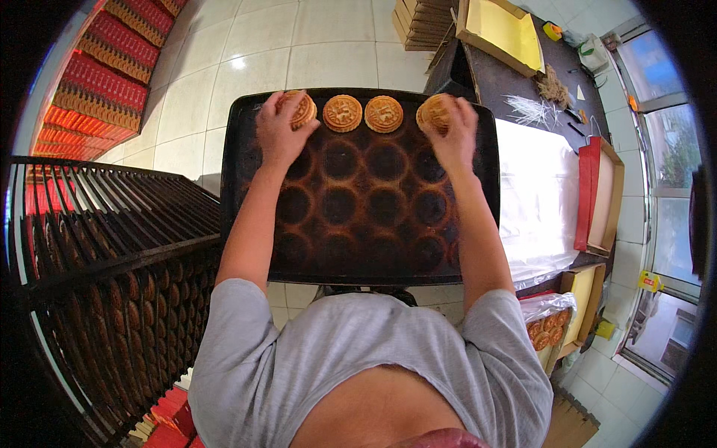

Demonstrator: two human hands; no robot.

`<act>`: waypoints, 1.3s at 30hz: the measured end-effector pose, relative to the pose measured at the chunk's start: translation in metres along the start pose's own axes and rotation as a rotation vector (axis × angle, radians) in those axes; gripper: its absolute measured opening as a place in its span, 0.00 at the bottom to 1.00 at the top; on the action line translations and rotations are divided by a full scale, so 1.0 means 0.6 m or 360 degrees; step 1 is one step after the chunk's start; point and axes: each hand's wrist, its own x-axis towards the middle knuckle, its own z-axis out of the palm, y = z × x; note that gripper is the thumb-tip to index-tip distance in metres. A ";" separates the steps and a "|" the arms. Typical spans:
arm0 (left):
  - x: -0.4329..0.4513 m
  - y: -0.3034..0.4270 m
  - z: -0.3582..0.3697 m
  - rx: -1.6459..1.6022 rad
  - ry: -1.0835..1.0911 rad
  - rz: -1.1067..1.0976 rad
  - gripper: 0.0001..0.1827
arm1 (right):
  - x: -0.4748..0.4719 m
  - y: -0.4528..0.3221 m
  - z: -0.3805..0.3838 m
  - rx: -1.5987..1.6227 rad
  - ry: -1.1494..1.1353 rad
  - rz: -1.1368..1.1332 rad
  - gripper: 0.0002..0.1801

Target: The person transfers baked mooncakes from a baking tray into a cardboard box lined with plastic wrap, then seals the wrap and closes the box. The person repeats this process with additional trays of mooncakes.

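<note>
A dark baking tray [358, 269] lies across the front of my body, its surface marked with rows of round baking rings. Along its far edge is a row of round golden pastries with stamped tops. My left hand [282, 124] is at the far left corner, with thumb and fingers around the leftmost pastry [303, 112]. At the right end of the row, my right hand [455, 129] grips another pastry [431, 114], and its fingers are slightly blurred. Between my hands sit a left middle pastry [343, 113] and a right middle pastry [383, 114], both untouched.
On my left stands a slatted metal rack [129, 224] loaded with trays of pastries. Stacked red packages [106, 78] stand beyond it. To the right, a dark table [504, 89] carries white plastic sheeting [538, 201], a yellow-lined box [501, 33], a red-sided box [599, 196] and packed pastries [546, 330].
</note>
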 end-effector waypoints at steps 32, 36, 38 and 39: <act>-0.061 0.208 0.013 -0.0954 -0.0098 0.0216 0.49 | -0.149 -0.138 -0.087 0.0568 0.0457 0.0256 0.43; -0.144 0.390 -0.005 -0.1444 -0.0340 0.0441 0.52 | -0.333 -0.078 -0.321 0.0387 0.0590 0.0483 0.54; -0.206 0.515 -0.005 -0.1646 -0.0699 0.0686 0.52 | -0.444 -0.038 -0.433 0.0050 0.0837 0.0417 0.55; -0.252 0.581 -0.003 -0.1849 -0.0957 0.0623 0.52 | -0.510 -0.031 -0.484 -0.0108 0.0847 0.0654 0.53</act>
